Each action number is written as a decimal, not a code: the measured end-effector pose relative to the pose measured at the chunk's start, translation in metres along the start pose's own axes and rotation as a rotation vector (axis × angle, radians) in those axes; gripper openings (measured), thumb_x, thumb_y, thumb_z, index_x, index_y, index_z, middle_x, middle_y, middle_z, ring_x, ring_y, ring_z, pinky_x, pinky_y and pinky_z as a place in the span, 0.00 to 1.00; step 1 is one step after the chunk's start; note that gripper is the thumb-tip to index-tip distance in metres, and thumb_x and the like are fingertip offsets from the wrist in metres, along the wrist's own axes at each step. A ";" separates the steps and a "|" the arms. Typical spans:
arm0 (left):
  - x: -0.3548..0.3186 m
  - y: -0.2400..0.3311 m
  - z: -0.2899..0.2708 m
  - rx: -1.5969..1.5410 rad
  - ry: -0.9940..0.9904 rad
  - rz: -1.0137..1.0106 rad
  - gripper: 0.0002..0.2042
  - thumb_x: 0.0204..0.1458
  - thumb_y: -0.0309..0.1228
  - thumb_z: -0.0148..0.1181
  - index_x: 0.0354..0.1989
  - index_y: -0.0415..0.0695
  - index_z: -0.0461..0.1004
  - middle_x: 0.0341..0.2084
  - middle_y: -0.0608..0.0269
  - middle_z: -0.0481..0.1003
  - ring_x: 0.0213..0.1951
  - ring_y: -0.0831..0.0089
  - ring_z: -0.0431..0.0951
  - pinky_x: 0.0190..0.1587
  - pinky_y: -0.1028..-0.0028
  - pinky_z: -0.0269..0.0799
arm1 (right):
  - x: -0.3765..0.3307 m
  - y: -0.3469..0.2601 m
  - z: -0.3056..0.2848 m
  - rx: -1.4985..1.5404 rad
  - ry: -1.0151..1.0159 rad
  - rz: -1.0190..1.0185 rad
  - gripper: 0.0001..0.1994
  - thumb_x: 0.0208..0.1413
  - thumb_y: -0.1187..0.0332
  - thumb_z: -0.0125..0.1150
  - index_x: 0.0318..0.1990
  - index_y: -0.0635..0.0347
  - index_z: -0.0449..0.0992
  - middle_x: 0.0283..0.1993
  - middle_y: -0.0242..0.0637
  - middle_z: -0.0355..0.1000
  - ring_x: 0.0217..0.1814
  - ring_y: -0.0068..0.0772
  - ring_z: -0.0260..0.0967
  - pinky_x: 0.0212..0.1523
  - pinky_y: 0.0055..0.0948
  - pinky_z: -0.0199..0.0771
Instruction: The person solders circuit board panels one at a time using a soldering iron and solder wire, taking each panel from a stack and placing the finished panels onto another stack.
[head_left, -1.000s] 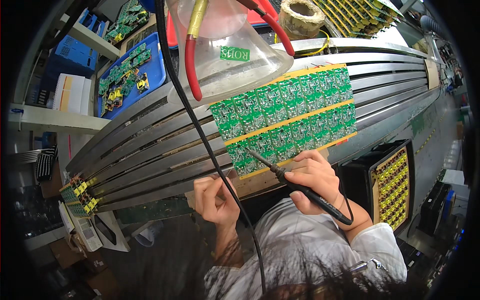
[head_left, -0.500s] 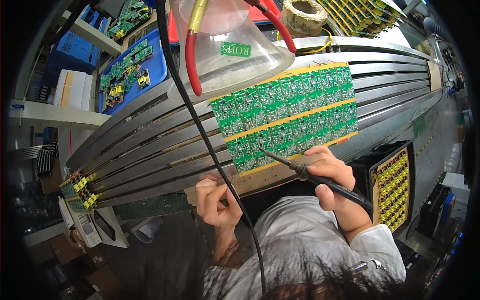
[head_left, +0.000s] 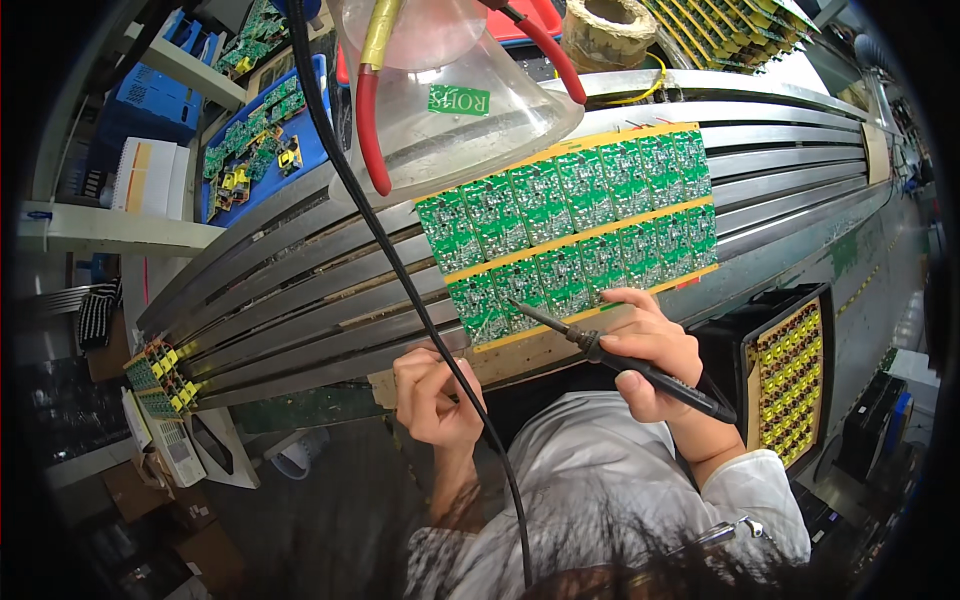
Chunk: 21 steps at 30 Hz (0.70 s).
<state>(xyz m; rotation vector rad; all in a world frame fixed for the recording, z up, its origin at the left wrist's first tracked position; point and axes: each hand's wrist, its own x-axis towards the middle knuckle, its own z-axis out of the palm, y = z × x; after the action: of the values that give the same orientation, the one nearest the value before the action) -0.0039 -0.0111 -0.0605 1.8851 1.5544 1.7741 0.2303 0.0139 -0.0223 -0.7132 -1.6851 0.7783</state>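
Note:
A soldering iron (head_left: 640, 368) is gripped in my right hand (head_left: 655, 350), its thin tip over a green circuit board in the lower row of a large panel (head_left: 570, 238). Whether the tip touches the board, I cannot tell. The panel has two rows of green boards between yellow strips and lies across metal rails. At the near edge of the rails, left of the panel, my left hand (head_left: 432, 395) is closed with its fingers curled. What it pinches, if anything, is too small to make out. A black cable (head_left: 410, 290) hangs in front of both the rails and that hand.
A clear fume hood (head_left: 470, 110) with red-tipped arms hangs over the panel's far left. A blue tray (head_left: 322, 150) of boards stands far left, a tape roll (head_left: 610, 30) at the back. Rails (head_left: 300, 260) run sideways. A black bin (head_left: 745, 370) with yellow-component boards sits right.
My right hand and the soldering iron have shifted slightly left and up, with the tip still over the lower row. The hood and cable appear a little further left. My left hand stays closed.

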 end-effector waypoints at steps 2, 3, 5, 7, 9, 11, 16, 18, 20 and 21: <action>0.001 0.003 -0.001 0.057 -0.002 -0.045 0.06 0.47 0.17 0.63 0.32 0.40 0.77 0.26 0.62 0.69 0.30 0.65 0.70 0.34 0.68 0.69 | 0.001 0.001 0.005 -0.038 -0.012 -0.023 0.11 0.54 0.71 0.64 0.43 0.66 0.81 0.29 0.38 0.77 0.30 0.35 0.73 0.62 0.54 0.71; 0.002 0.003 -0.001 0.079 -0.007 -0.063 0.06 0.47 0.17 0.64 0.32 0.40 0.77 0.26 0.62 0.70 0.30 0.65 0.70 0.33 0.69 0.68 | 0.002 0.002 0.007 -0.039 -0.007 -0.044 0.12 0.53 0.71 0.64 0.44 0.66 0.81 0.29 0.38 0.77 0.30 0.35 0.73 0.62 0.54 0.71; 0.004 0.004 0.000 0.092 0.002 -0.066 0.05 0.47 0.18 0.64 0.32 0.40 0.77 0.26 0.62 0.70 0.30 0.66 0.70 0.33 0.70 0.67 | 0.002 0.002 0.010 -0.073 -0.023 -0.039 0.12 0.53 0.71 0.65 0.44 0.66 0.81 0.29 0.37 0.77 0.30 0.35 0.73 0.62 0.53 0.71; 0.006 0.004 0.001 0.106 0.006 -0.066 0.04 0.49 0.19 0.63 0.32 0.40 0.77 0.26 0.63 0.72 0.29 0.68 0.70 0.33 0.71 0.65 | 0.003 0.002 0.013 -0.104 -0.029 -0.044 0.12 0.52 0.72 0.65 0.43 0.66 0.81 0.29 0.36 0.77 0.30 0.34 0.73 0.62 0.53 0.71; 0.006 0.004 0.002 0.110 0.008 -0.068 0.03 0.49 0.20 0.63 0.31 0.40 0.77 0.26 0.63 0.72 0.28 0.68 0.69 0.34 0.71 0.64 | 0.003 0.001 0.014 -0.122 -0.034 -0.045 0.12 0.51 0.72 0.66 0.43 0.65 0.81 0.30 0.36 0.77 0.30 0.34 0.73 0.62 0.53 0.70; 0.007 0.004 0.002 0.108 0.008 -0.059 0.03 0.49 0.20 0.63 0.31 0.41 0.77 0.26 0.63 0.72 0.28 0.68 0.69 0.34 0.72 0.64 | 0.004 0.001 0.014 -0.124 -0.034 -0.039 0.12 0.51 0.72 0.66 0.43 0.65 0.81 0.30 0.35 0.77 0.30 0.34 0.73 0.61 0.52 0.70; 0.005 0.002 0.001 0.092 0.016 -0.049 0.03 0.48 0.20 0.62 0.31 0.40 0.77 0.26 0.62 0.72 0.29 0.68 0.70 0.34 0.71 0.65 | 0.004 0.001 0.013 -0.119 -0.043 -0.047 0.11 0.51 0.72 0.66 0.42 0.66 0.81 0.29 0.35 0.77 0.29 0.34 0.73 0.61 0.53 0.70; 0.003 0.000 -0.001 0.083 0.005 -0.054 0.03 0.48 0.20 0.62 0.31 0.40 0.77 0.27 0.62 0.72 0.29 0.67 0.70 0.35 0.71 0.66 | 0.003 0.001 0.012 -0.112 -0.052 -0.058 0.11 0.51 0.72 0.65 0.42 0.66 0.81 0.29 0.36 0.77 0.29 0.34 0.73 0.61 0.53 0.71; 0.001 -0.002 -0.006 0.063 0.023 -0.045 0.03 0.48 0.19 0.62 0.31 0.40 0.77 0.26 0.62 0.71 0.29 0.66 0.70 0.36 0.69 0.68 | 0.002 0.001 0.010 -0.086 -0.049 -0.052 0.11 0.51 0.72 0.65 0.42 0.66 0.81 0.29 0.36 0.77 0.29 0.34 0.72 0.61 0.54 0.71; 0.001 -0.004 -0.010 0.045 0.026 -0.039 0.04 0.47 0.19 0.62 0.31 0.40 0.76 0.26 0.62 0.71 0.29 0.66 0.69 0.36 0.68 0.70 | 0.001 0.001 0.010 -0.060 -0.046 -0.048 0.10 0.52 0.72 0.65 0.41 0.66 0.81 0.29 0.36 0.77 0.29 0.34 0.72 0.62 0.54 0.71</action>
<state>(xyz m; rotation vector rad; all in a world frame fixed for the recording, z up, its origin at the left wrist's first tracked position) -0.0139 -0.0141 -0.0597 1.8450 1.6423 1.7693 0.2204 0.0141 -0.0238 -0.6982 -1.7672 0.7171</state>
